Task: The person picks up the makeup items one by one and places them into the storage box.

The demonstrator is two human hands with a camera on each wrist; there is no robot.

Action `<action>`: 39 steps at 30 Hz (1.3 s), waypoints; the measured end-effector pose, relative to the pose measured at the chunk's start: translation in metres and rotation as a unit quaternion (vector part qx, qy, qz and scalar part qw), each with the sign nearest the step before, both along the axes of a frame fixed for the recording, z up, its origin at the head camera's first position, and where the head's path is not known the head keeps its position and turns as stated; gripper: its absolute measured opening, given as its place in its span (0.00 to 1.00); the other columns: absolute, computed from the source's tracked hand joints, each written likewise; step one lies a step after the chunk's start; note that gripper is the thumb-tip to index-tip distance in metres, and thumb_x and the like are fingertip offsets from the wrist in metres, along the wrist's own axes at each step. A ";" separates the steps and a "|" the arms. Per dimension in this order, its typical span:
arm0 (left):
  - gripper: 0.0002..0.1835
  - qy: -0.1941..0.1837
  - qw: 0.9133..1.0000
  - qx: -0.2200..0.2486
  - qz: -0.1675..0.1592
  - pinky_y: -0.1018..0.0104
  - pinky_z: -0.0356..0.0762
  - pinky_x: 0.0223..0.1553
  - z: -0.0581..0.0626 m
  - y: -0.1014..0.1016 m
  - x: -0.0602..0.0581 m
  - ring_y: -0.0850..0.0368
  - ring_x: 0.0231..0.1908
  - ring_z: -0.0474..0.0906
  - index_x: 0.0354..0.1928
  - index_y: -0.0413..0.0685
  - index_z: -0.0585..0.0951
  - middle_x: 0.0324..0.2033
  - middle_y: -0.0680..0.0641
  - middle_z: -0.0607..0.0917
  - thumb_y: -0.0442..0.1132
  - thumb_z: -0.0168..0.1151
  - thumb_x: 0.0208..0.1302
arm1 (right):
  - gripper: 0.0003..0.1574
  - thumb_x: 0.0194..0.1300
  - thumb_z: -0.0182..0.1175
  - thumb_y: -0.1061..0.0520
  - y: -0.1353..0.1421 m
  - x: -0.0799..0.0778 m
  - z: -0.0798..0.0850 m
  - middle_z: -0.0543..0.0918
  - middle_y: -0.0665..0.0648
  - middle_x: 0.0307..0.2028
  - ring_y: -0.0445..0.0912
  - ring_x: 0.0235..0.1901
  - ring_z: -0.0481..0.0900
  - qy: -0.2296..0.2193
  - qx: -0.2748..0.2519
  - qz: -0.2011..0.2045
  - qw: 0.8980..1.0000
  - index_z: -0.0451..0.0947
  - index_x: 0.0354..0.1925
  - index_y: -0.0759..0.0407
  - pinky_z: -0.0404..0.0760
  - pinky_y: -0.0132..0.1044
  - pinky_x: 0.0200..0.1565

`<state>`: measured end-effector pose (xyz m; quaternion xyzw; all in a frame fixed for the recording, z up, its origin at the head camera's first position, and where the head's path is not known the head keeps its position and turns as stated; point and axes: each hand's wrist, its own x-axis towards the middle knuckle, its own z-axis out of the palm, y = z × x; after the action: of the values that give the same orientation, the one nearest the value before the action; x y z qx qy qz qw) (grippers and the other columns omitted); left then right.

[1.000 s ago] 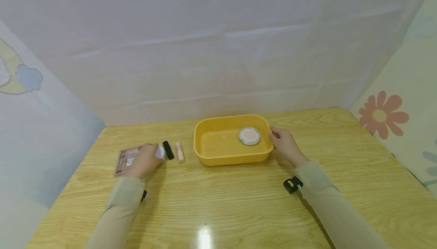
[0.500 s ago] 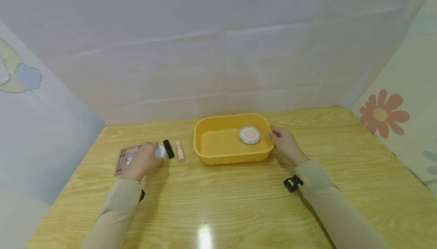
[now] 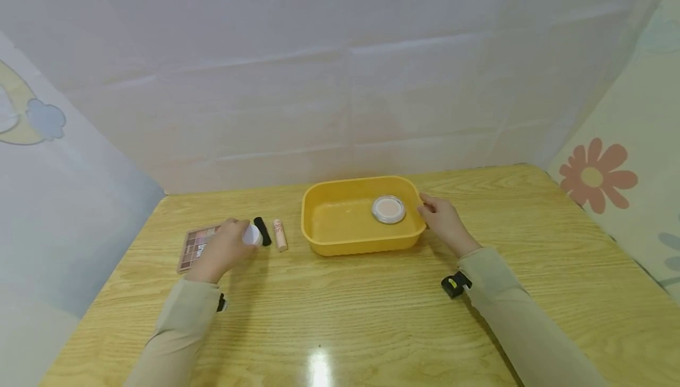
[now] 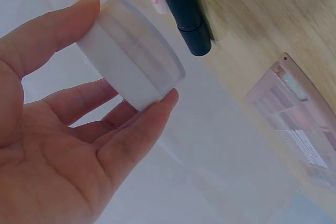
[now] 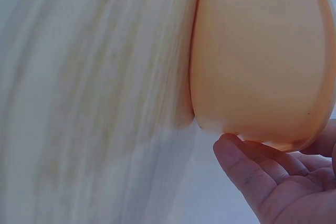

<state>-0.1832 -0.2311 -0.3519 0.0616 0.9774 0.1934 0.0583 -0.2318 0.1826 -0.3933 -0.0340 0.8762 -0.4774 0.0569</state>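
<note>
My left hand (image 3: 225,248) pinches a small round jar (image 4: 131,53) between thumb and fingertips. The jar has a white base and a translucent lid, and the left wrist view shows it tilted and raised off the wood. An eyeshadow palette (image 3: 193,248) lies partly hidden under that hand in the head view. Just right of the jar are a black lipstick tube (image 3: 262,231) and a pale pink tube (image 3: 280,235) with lettering. My right hand (image 3: 445,225) grips the right end of a yellow plastic basin (image 3: 340,249), thumb at its rim and fingers against the outer wall.
A round compact (image 3: 388,210) with a clear edge lies inside the basin, toward its right end. The wooden table (image 3: 340,304) ends at a pale sheet-covered wall (image 3: 340,92) at the back. Patterned panels flank it on both sides.
My left hand has shifted slightly right and upward with the jar, bringing it closer to the black tube. The right hand and the basin stay in place.
</note>
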 end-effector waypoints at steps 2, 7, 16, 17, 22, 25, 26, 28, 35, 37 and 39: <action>0.32 0.004 1.000 -0.002 -0.001 0.41 0.81 0.47 0.001 0.001 0.001 0.31 0.48 0.78 0.61 0.19 0.70 0.55 0.20 0.74 0.33 0.68 0.60 | 0.32 0.80 0.42 0.62 0.000 0.000 0.000 0.67 0.78 0.67 0.64 0.57 0.76 0.001 -0.003 0.000 1.000 0.50 0.74 0.76 0.83 0.31 0.45; 0.32 0.007 1.000 -0.006 -0.004 0.40 0.81 0.49 0.004 0.005 0.002 0.29 0.50 0.77 0.61 0.18 0.70 0.55 0.20 0.74 0.34 0.68 0.61 | 0.32 0.80 0.42 0.62 0.000 0.001 0.001 0.67 0.78 0.66 0.63 0.57 0.77 0.001 -0.001 0.000 1.000 0.50 0.74 0.76 0.83 0.30 0.44; 0.34 -0.006 1.000 0.004 -0.004 0.40 0.81 0.49 0.010 0.010 0.007 0.27 0.53 0.76 0.64 0.20 0.67 0.59 0.19 0.70 0.35 0.68 0.63 | 0.33 0.80 0.45 0.60 0.001 0.002 0.002 0.66 0.78 0.67 0.61 0.57 0.77 0.002 -0.006 0.001 1.000 0.51 0.74 0.75 0.85 0.37 0.47; 0.34 -0.005 1.000 0.004 -0.004 0.40 0.81 0.49 0.011 0.010 0.008 0.27 0.53 0.76 0.65 0.19 0.67 0.59 0.19 0.70 0.35 0.68 0.63 | 0.34 0.80 0.46 0.59 0.004 0.000 -0.002 0.68 0.78 0.66 0.59 0.54 0.79 0.011 -0.010 0.003 1.000 0.52 0.74 0.76 0.85 0.36 0.45; 0.34 -0.001 1.000 0.000 -0.007 0.40 0.82 0.48 0.014 0.013 0.010 0.27 0.52 0.76 0.65 0.20 0.67 0.58 0.19 0.70 0.35 0.68 0.63 | 0.34 0.80 0.47 0.58 0.004 0.002 -0.002 0.70 0.78 0.64 0.55 0.50 0.78 0.012 -0.009 0.003 1.000 0.52 0.74 0.76 0.83 0.33 0.42; 0.34 0.002 1.000 0.003 -0.008 0.40 0.82 0.47 0.015 0.015 0.012 0.28 0.52 0.77 0.65 0.20 0.67 0.58 0.20 0.71 0.35 0.68 0.63 | 0.33 0.80 0.45 0.60 0.000 0.003 0.002 0.67 0.78 0.67 0.60 0.55 0.77 -0.002 -0.002 -0.001 1.000 0.50 0.75 0.74 0.84 0.35 0.45; 0.34 0.004 1.000 0.004 -0.009 0.40 0.82 0.47 0.015 0.015 0.012 0.28 0.51 0.77 0.65 0.20 0.68 0.58 0.20 0.71 0.35 0.68 0.63 | 0.33 0.80 0.44 0.61 0.000 0.003 0.002 0.66 0.77 0.67 0.61 0.56 0.76 -0.005 0.000 -0.002 1.000 0.50 0.75 0.74 0.84 0.35 0.46; 0.32 0.008 1.000 0.008 -0.008 0.40 0.82 0.47 0.016 0.016 0.013 0.29 0.51 0.77 0.64 0.21 0.69 0.57 0.20 0.72 0.35 0.67 0.63 | 0.33 0.80 0.43 0.61 -0.001 0.002 0.002 0.65 0.77 0.68 0.63 0.58 0.76 -0.009 0.002 -0.003 1.000 0.49 0.75 0.74 0.84 0.37 0.47; 0.30 0.018 1.000 0.012 -0.011 0.40 0.82 0.48 0.020 0.018 0.015 0.29 0.51 0.77 0.63 0.22 0.71 0.57 0.21 0.73 0.35 0.66 0.63 | 0.32 0.81 0.42 0.61 -0.001 0.001 0.002 0.62 0.77 0.70 0.63 0.59 0.75 -0.009 0.004 -0.004 1.000 0.49 0.75 0.74 0.84 0.37 0.48; 0.30 0.019 1.000 0.011 -0.011 0.40 0.82 0.48 0.021 0.020 0.016 0.29 0.51 0.77 0.63 0.23 0.71 0.57 0.21 0.73 0.35 0.66 0.64 | 0.32 0.81 0.42 0.62 -0.001 0.001 0.001 0.63 0.77 0.70 0.63 0.58 0.75 -0.008 0.004 -0.004 1.000 0.49 0.75 0.74 0.84 0.36 0.47; 0.30 0.020 1.000 0.011 -0.012 0.40 0.82 0.47 0.021 0.021 0.017 0.29 0.51 0.77 0.63 0.23 0.71 0.56 0.22 0.73 0.35 0.66 0.64 | 0.32 0.80 0.42 0.62 0.000 0.002 0.001 0.64 0.77 0.69 0.64 0.59 0.75 -0.008 0.002 -0.004 1.000 0.49 0.75 0.74 0.84 0.36 0.47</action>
<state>-0.1664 -0.2103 -0.3305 0.0774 0.9755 0.2018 0.0403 -0.2300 0.1823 -0.3923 -0.0263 0.8769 -0.4759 0.0617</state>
